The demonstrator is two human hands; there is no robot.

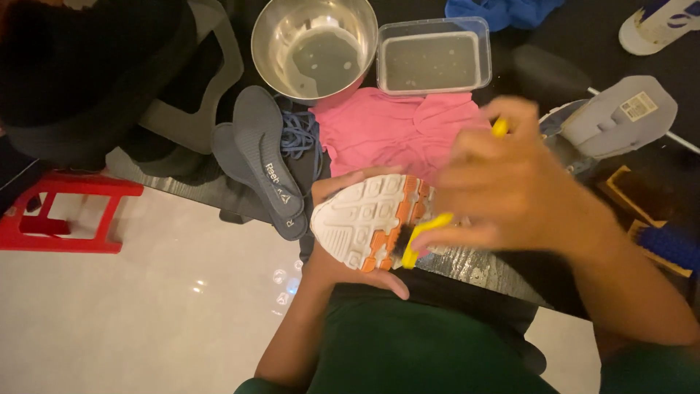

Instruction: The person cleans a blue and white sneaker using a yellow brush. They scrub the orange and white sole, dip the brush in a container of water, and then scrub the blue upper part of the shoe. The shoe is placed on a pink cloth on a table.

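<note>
Left hand (343, 255) closed around sneaker (375, 219), sole up, white-and-orange tread, centre, near pink cloth (386, 131); right hand (510, 190) closed on yellow brush (423, 237), bristles touching sole; steel bowl (315, 45) and clear plastic tub (434, 57) far; grey insoles (266, 164) left.

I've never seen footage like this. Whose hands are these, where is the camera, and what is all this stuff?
There is no machine here. A person wears a camera on the head, so the single picture looks down at their own two hands. The left hand holds a shoe with its white and orange sole turned up. The right hand grips a yellow brush against that sole. Beyond them lie a pink cloth, a metal bowl and a clear plastic tub, both holding water, two grey insoles and a red stool.
</note>
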